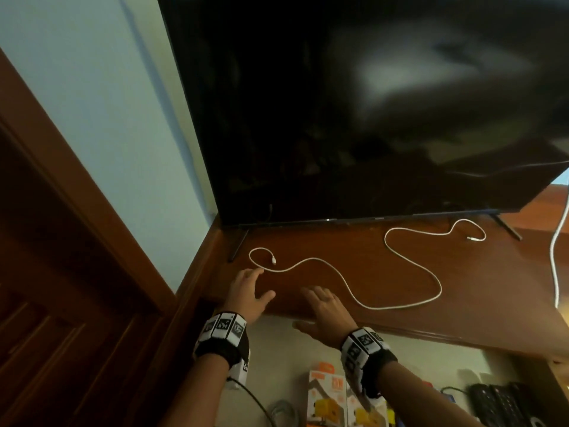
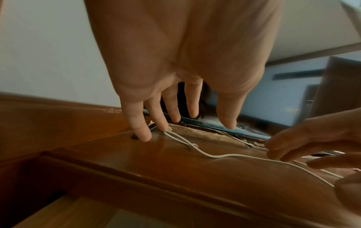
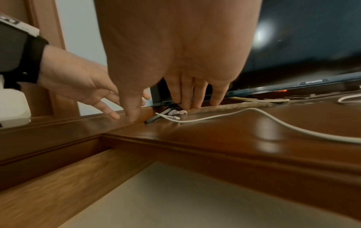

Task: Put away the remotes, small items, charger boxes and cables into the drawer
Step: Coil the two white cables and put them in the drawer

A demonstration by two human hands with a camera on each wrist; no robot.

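A long white cable (image 1: 338, 274) snakes across the brown cabinet top (image 1: 385, 272) in front of the TV, its left end curled in a small loop. My left hand (image 1: 261, 283) lies spread at that loop, fingertips (image 2: 163, 127) right at the cable (image 2: 215, 155), holding nothing. To its right, my right hand (image 1: 308, 306) hovers flat over the cabinet's front edge with straight fingers (image 3: 195, 98), just short of the cable (image 3: 215, 117). Below the hands the drawer (image 1: 308, 349) stands pulled out. It holds orange charger boxes (image 1: 326, 392), black remotes (image 1: 498, 402) and a coiled cable (image 1: 283, 411).
A large dark TV (image 1: 338, 118) stands at the back of the cabinet top, its left foot (image 1: 238, 245) close to the cable loop. A second white cable (image 1: 555, 257) hangs down at the far right. A wooden door frame (image 1: 77, 195) is at the left.
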